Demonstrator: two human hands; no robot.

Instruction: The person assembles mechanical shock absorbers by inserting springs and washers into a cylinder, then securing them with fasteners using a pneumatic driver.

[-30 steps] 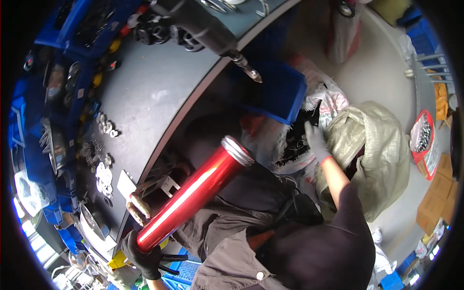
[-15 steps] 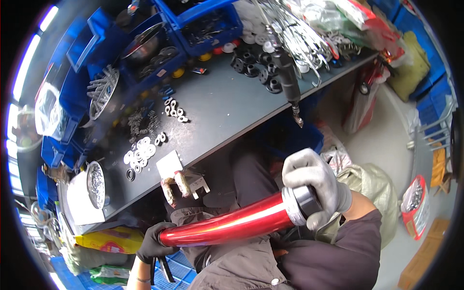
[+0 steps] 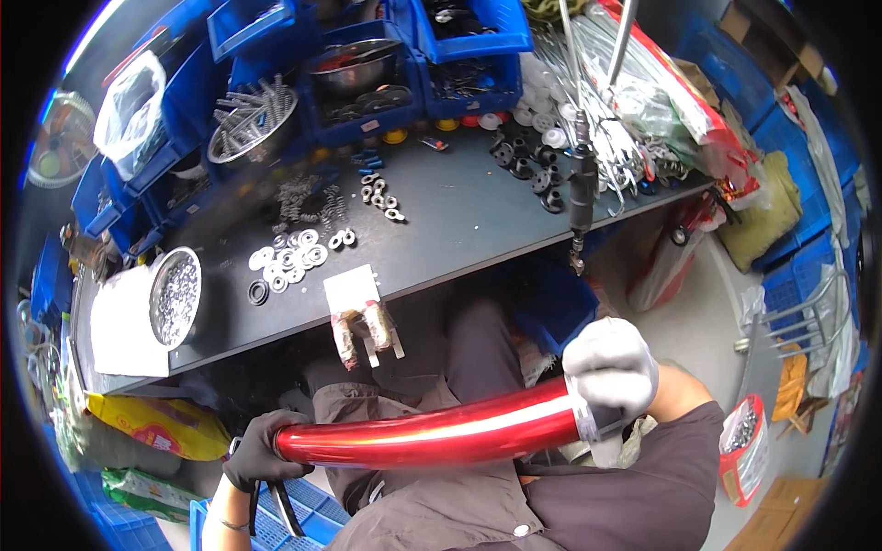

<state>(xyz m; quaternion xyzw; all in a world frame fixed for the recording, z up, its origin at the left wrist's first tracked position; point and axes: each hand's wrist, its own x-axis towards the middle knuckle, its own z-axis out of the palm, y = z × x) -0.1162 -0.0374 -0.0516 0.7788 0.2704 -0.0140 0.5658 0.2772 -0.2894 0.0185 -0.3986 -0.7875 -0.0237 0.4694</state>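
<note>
A shiny red tube (image 3: pixel 432 433) lies almost level across my lap. My left hand (image 3: pixel 266 450), in a dark grey glove, is closed round its left end. Dark straps (image 3: pixel 283 505) hang below that hand. At the other end my right hand (image 3: pixel 614 367), in a pale glove, has its fingers wrapped over a dark end piece beside a silvery collar (image 3: pixel 584 422); the glove hides much of that end. Beyond the tube, a small fixture (image 3: pixel 352 289) with two cloth-wrapped prongs juts from the bench edge.
The dark workbench (image 3: pixel 441 239) carries pale washers (image 3: pixel 289 262), springs (image 3: pixel 299 202) and black flanged parts (image 3: pixel 528 170). A powered driver (image 3: pixel 582 188) hangs near its right edge. Blue bins (image 3: pixel 473 81) line the back. A bowl of small metal parts (image 3: pixel 176 298) stands at left.
The view has swung, so the bench appears more level. The tube has become more nearly horizontal, its right end slightly farther right. My right hand has turned over the end piece; both hands keep their grip.
</note>
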